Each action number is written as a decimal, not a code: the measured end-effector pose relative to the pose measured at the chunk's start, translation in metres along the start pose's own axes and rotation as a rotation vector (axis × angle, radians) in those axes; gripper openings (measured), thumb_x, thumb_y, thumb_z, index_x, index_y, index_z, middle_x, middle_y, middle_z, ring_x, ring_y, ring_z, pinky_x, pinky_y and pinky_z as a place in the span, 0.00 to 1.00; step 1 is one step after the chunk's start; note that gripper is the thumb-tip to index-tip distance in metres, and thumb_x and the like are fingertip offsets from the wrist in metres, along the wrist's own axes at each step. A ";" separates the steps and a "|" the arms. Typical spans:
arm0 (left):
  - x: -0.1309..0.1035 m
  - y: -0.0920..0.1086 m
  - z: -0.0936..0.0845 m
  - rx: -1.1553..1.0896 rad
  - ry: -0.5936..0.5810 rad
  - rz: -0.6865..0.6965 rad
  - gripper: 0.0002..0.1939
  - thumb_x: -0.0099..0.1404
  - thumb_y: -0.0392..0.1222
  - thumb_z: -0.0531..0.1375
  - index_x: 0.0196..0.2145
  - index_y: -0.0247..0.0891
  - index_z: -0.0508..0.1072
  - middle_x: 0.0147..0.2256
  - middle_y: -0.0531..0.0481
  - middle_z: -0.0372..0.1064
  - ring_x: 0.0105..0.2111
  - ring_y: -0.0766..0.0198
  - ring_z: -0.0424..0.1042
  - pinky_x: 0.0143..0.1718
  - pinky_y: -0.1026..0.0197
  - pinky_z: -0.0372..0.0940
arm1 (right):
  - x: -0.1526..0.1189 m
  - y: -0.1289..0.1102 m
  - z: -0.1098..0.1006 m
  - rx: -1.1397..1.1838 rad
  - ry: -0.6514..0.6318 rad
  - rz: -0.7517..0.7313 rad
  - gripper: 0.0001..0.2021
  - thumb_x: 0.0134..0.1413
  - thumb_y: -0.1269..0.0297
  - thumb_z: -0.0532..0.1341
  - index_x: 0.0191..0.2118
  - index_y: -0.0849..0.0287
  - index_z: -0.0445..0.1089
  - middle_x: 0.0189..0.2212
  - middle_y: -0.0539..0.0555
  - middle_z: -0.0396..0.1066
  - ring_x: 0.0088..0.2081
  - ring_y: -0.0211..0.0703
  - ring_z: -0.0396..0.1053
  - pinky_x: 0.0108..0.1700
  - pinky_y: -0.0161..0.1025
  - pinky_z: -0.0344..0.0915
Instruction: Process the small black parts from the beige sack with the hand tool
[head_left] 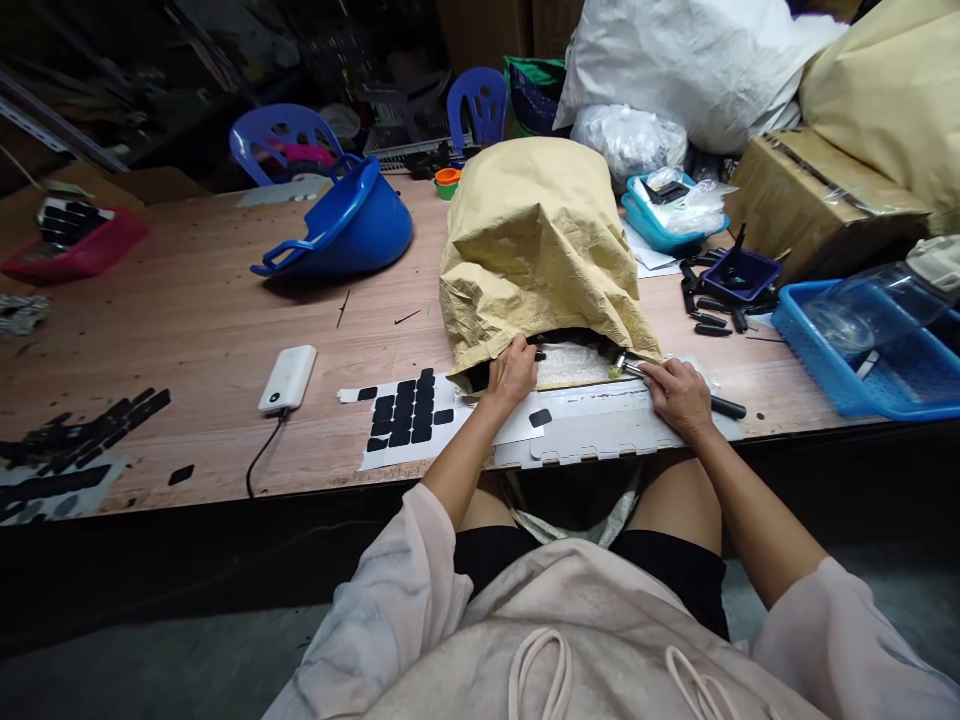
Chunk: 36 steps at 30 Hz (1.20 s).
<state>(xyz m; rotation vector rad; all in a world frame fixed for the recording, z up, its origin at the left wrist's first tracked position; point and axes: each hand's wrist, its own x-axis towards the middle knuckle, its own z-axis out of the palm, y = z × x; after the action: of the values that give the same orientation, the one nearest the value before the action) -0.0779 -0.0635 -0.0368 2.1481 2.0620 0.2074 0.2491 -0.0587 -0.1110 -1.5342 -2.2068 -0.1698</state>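
A yellow woven sack lies on the table with its mouth facing me, and a clear plastic lining shows in the opening. My left hand is closed at the left side of that mouth; a small black tip shows by its fingertips, but what it grips is hidden. At the right side, my right hand is closed around a shiny metal rod with a black handle. The rod's front end reaches into the opening beside a yellow-green bit. Under both hands lies a white cardboard sheet with a black pad on it.
Left of the sack are a sheet of black pads, a white power bank with a cable, and a blue basin. To the right stand a blue basket, a small purple tray among black pieces, and a cardboard box.
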 end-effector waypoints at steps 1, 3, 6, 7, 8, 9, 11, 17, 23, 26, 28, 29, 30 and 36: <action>0.005 0.001 0.001 0.046 -0.021 -0.007 0.14 0.75 0.34 0.53 0.51 0.40 0.77 0.57 0.42 0.68 0.52 0.52 0.73 0.44 0.57 0.69 | 0.000 0.000 0.000 0.001 -0.005 0.002 0.17 0.70 0.59 0.56 0.54 0.50 0.80 0.36 0.57 0.69 0.39 0.49 0.60 0.41 0.43 0.55; 0.011 0.003 0.005 0.104 -0.034 -0.020 0.16 0.74 0.30 0.51 0.49 0.40 0.76 0.57 0.43 0.68 0.52 0.53 0.73 0.43 0.58 0.68 | 0.000 -0.001 0.000 0.002 -0.013 0.009 0.17 0.70 0.58 0.56 0.54 0.50 0.79 0.37 0.57 0.69 0.40 0.49 0.60 0.42 0.43 0.55; 0.015 0.003 0.009 0.128 -0.015 -0.023 0.14 0.73 0.30 0.53 0.50 0.41 0.74 0.58 0.43 0.68 0.52 0.53 0.72 0.43 0.58 0.68 | 0.000 -0.002 -0.001 0.006 -0.022 0.012 0.17 0.70 0.59 0.55 0.54 0.50 0.79 0.38 0.57 0.70 0.41 0.50 0.60 0.43 0.43 0.55; 0.016 0.002 0.010 0.122 -0.018 -0.017 0.14 0.73 0.30 0.54 0.51 0.41 0.74 0.58 0.42 0.68 0.52 0.53 0.73 0.43 0.57 0.68 | 0.000 -0.003 -0.001 0.006 -0.025 0.012 0.17 0.70 0.59 0.55 0.54 0.50 0.79 0.39 0.57 0.70 0.41 0.50 0.61 0.43 0.43 0.55; 0.017 0.001 0.009 0.112 -0.026 -0.007 0.14 0.73 0.30 0.55 0.51 0.40 0.74 0.57 0.42 0.69 0.51 0.52 0.73 0.44 0.56 0.68 | 0.000 -0.003 -0.001 0.005 -0.028 0.011 0.17 0.70 0.60 0.55 0.54 0.51 0.79 0.39 0.57 0.70 0.41 0.50 0.61 0.43 0.43 0.55; 0.017 -0.001 0.009 0.098 -0.035 0.007 0.13 0.73 0.31 0.56 0.51 0.40 0.74 0.56 0.41 0.70 0.51 0.52 0.74 0.44 0.56 0.68 | 0.000 -0.004 -0.002 0.003 -0.031 0.012 0.17 0.70 0.60 0.55 0.54 0.51 0.79 0.39 0.57 0.71 0.41 0.50 0.61 0.43 0.43 0.56; 0.015 -0.001 0.007 0.058 -0.031 0.047 0.12 0.73 0.32 0.58 0.51 0.40 0.74 0.54 0.41 0.72 0.50 0.51 0.74 0.45 0.55 0.68 | 0.000 -0.005 -0.003 -0.001 -0.033 0.014 0.17 0.70 0.60 0.56 0.54 0.51 0.79 0.39 0.57 0.71 0.42 0.50 0.62 0.44 0.43 0.56; -0.017 0.026 0.017 -0.217 0.120 0.190 0.11 0.69 0.39 0.66 0.50 0.45 0.77 0.46 0.47 0.78 0.50 0.51 0.71 0.52 0.52 0.67 | 0.001 -0.006 -0.003 -0.006 -0.029 0.018 0.16 0.71 0.60 0.56 0.54 0.51 0.80 0.39 0.57 0.72 0.42 0.50 0.62 0.44 0.43 0.57; -0.027 0.049 0.049 -0.428 0.003 0.179 0.09 0.67 0.39 0.68 0.45 0.45 0.82 0.44 0.48 0.78 0.49 0.53 0.70 0.54 0.52 0.67 | 0.000 -0.007 -0.005 0.001 -0.026 0.022 0.16 0.70 0.60 0.56 0.54 0.51 0.80 0.39 0.57 0.72 0.42 0.49 0.63 0.44 0.43 0.58; -0.022 0.046 0.060 -0.505 0.005 0.122 0.10 0.66 0.39 0.69 0.45 0.44 0.83 0.43 0.49 0.77 0.49 0.54 0.69 0.55 0.53 0.66 | 0.001 -0.007 -0.005 0.012 -0.019 0.028 0.16 0.70 0.60 0.56 0.53 0.51 0.80 0.38 0.57 0.71 0.42 0.49 0.63 0.44 0.43 0.58; -0.020 0.043 0.063 -0.546 0.010 0.105 0.10 0.65 0.39 0.70 0.45 0.44 0.83 0.42 0.49 0.76 0.49 0.54 0.69 0.54 0.53 0.66 | 0.001 -0.006 -0.005 0.020 -0.021 0.032 0.16 0.69 0.60 0.56 0.53 0.51 0.80 0.38 0.57 0.71 0.42 0.50 0.62 0.44 0.44 0.59; -0.020 0.043 0.064 -0.566 0.012 0.097 0.10 0.64 0.39 0.70 0.44 0.44 0.83 0.42 0.49 0.76 0.49 0.54 0.69 0.54 0.53 0.66 | 0.002 -0.006 -0.006 0.024 -0.025 0.031 0.16 0.69 0.60 0.56 0.53 0.51 0.80 0.38 0.57 0.71 0.42 0.50 0.62 0.44 0.44 0.59; -0.020 0.043 0.064 -0.583 0.013 0.088 0.09 0.64 0.39 0.70 0.44 0.44 0.83 0.42 0.49 0.76 0.49 0.54 0.70 0.54 0.53 0.66 | 0.002 -0.006 -0.007 0.027 -0.031 0.028 0.16 0.69 0.59 0.56 0.52 0.51 0.80 0.38 0.57 0.72 0.41 0.50 0.63 0.43 0.43 0.59; -0.019 0.047 0.061 -0.640 0.002 0.034 0.08 0.62 0.38 0.72 0.41 0.44 0.83 0.43 0.49 0.76 0.49 0.55 0.70 0.53 0.54 0.66 | -0.007 -0.032 -0.024 0.162 0.000 0.037 0.18 0.73 0.58 0.53 0.55 0.51 0.78 0.40 0.56 0.74 0.43 0.48 0.69 0.45 0.42 0.64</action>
<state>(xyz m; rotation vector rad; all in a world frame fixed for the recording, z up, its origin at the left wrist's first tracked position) -0.0203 -0.0858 -0.0869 1.7740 1.6472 0.7554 0.2284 -0.0850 -0.0875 -1.4848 -2.1337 0.0200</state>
